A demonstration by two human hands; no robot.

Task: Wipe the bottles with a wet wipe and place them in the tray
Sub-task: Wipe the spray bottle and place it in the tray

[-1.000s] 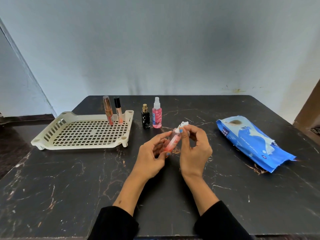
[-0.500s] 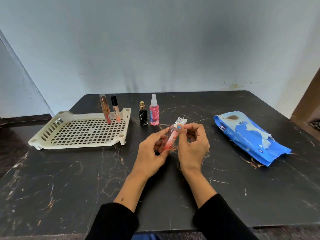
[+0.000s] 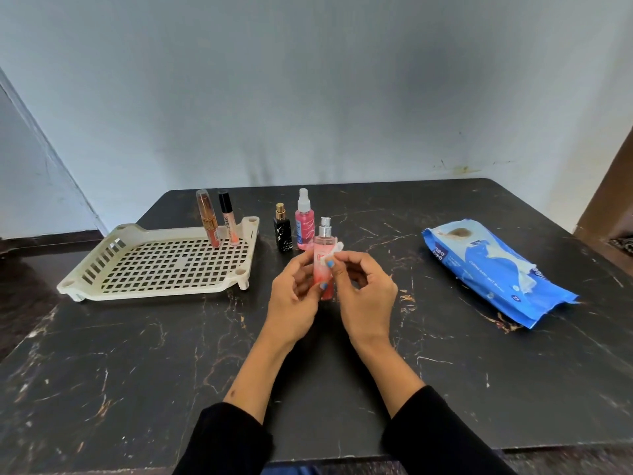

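Bottle in hand: a pink spray bottle (image 3: 322,269) with a silver cap is held about upright above the dark marble table (image 3: 171,371), in front of the person and right of the tray.
Left hand: the left hand (image 3: 294,296) grasps the lower body of that bottle, fingers curled round it.
Right hand: the right hand (image 3: 363,289) pinches a small folded wet wipe (image 3: 334,251) against the bottle's upper body, near the label.
Step in hand: wiping this bottle, by my reading; it is not yet in the tray.
Done: two slim tubes stand at the far right corner of the cream slotted tray (image 3: 102,255), a clear-capped lip gloss with a gold band (image 3: 207,217) and a black-capped lip gloss (image 3: 227,216). Being in the tray, they are probably already wiped, though nothing on them shows it.
Left on the table: a small black perfume bottle with a gold cap (image 3: 283,231) and a pink spray bottle with a white nozzle (image 3: 305,222) stand side by side just right of the tray, outside it.
Remaining: finish and place the held bottle, then wipe and place those two; roughly two of five are done.
Supply: the blue wet wipe pack (image 3: 493,269) lies well to the right, a white sheet showing at its opening.
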